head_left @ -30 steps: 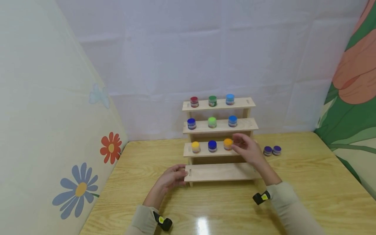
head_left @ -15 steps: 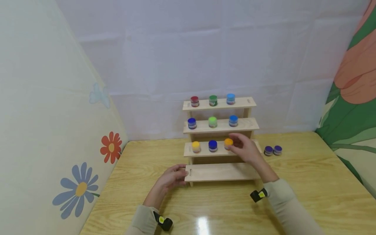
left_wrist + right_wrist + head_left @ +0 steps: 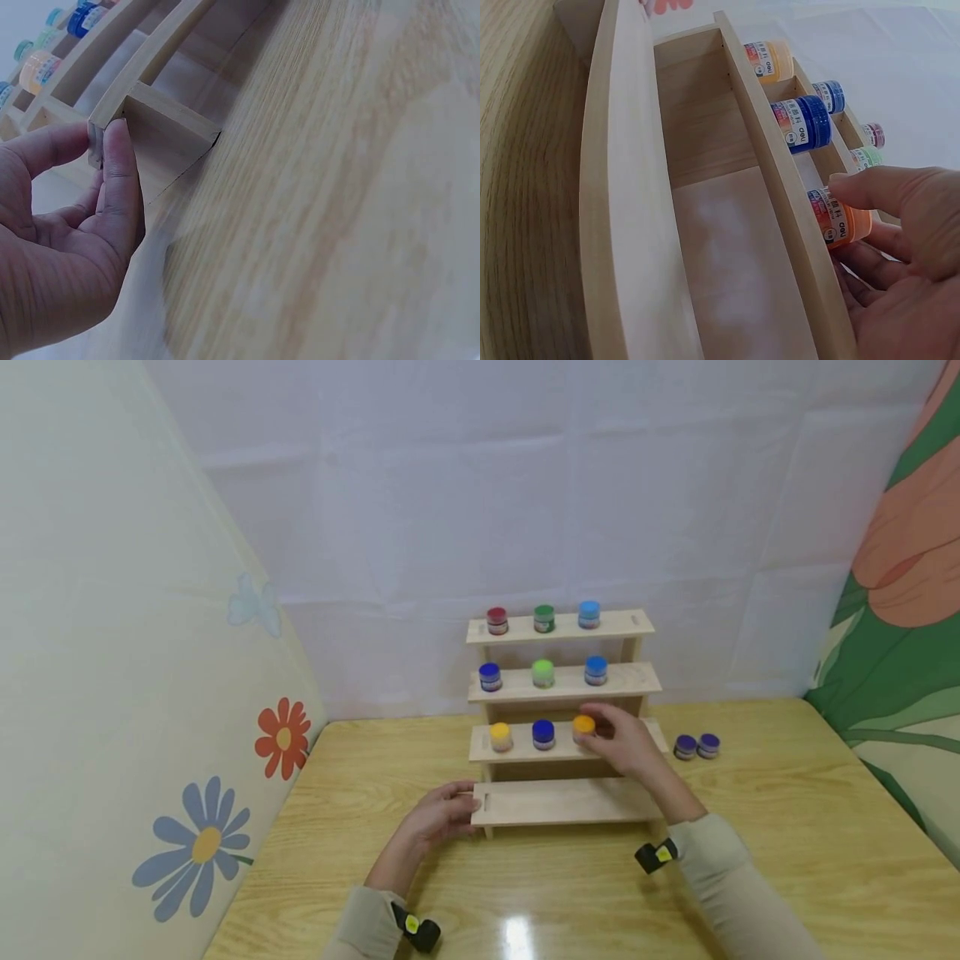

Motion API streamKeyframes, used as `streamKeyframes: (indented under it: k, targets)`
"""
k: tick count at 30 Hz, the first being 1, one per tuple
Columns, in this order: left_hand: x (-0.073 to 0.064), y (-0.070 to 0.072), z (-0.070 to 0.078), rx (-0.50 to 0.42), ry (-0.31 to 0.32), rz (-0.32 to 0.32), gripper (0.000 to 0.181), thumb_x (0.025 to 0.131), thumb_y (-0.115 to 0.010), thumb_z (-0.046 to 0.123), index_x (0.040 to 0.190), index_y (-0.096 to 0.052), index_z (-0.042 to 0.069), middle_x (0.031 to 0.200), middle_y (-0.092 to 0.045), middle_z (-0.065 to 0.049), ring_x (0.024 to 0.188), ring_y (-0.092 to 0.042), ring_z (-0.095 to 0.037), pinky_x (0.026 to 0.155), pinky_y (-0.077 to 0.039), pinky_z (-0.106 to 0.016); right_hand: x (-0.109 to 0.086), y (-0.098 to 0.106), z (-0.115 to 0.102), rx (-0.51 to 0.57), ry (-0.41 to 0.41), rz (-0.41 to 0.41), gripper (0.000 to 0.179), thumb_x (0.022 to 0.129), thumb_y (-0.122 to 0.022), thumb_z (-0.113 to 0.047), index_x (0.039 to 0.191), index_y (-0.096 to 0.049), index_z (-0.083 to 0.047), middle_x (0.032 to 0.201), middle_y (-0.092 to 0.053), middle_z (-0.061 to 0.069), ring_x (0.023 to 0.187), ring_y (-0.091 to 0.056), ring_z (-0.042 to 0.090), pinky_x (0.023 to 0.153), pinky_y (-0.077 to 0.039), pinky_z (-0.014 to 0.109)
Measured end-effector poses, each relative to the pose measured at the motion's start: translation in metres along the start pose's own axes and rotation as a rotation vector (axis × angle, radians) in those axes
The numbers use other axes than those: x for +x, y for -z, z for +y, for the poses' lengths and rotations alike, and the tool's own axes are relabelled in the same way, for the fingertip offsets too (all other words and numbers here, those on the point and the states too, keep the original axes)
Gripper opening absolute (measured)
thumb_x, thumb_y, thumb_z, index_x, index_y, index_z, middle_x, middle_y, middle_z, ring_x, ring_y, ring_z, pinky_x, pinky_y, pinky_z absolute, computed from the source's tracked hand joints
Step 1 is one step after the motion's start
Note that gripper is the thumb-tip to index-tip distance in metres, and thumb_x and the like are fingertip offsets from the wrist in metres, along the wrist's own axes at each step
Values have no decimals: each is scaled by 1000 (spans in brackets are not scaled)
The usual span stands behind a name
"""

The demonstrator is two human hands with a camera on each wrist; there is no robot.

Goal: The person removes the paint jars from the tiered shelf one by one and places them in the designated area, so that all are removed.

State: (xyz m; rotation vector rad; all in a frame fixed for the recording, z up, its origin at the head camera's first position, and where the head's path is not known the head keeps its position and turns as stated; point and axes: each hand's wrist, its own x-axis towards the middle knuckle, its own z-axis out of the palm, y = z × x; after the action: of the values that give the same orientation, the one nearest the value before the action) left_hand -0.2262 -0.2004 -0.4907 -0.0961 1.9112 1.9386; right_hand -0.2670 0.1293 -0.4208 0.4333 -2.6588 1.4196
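The desk [image 3: 360, 768] carried a four-tier wooden rack [image 3: 570, 802]. The left hand [image 3: 433, 817] had its grip clamped on the rack's lower left end; the right hand's grip [image 3: 628, 745] pinched the orange-lidded jar [image 3: 583, 725], rightmost on the second tier up [image 3: 522, 745].

Small three-sided nook, like a craft corner; home, school or shop, cannot tell. Creased pale cloth [image 3: 450, 527] behind; left panel [image 3: 112, 610] decorated with cartoonish flowers [image 3: 206, 844], right panel [image 3: 930, 760] with big pink petals [image 3: 915, 539] and green leaves [image 3: 896, 672]. Wood-grain counter [image 3: 360, 777] fits between the panels, bearing a tiered wooden rack [image 3: 562, 802] of small labelled paint jars [image 3: 543, 735].
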Motion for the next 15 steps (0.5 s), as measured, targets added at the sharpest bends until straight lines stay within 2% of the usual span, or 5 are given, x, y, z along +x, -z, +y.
streamKeyframes:
  k: [5,15]
  targets:
    - [-1,-1,1,-2,-2,-1,60,97,-64,10,148,-37,-8,118,-65,-12,90,-68,-16,73,-58,-29,-1,0,-1,-52,-20,0,48,94,-74,-19,137,-60,-2,132,-62,20,118,-61,36,101,-50,49]
    - [-1,-1,1,-7,2,3,59,97,-65,10,147,-39,-8,113,-66,-10,89,-68,-15,72,-58,-28,-1,0,-4,-88,-44,8,49,92,-75,-18,136,-60,-1,130,-62,21,117,-61,36,101,-50,49]
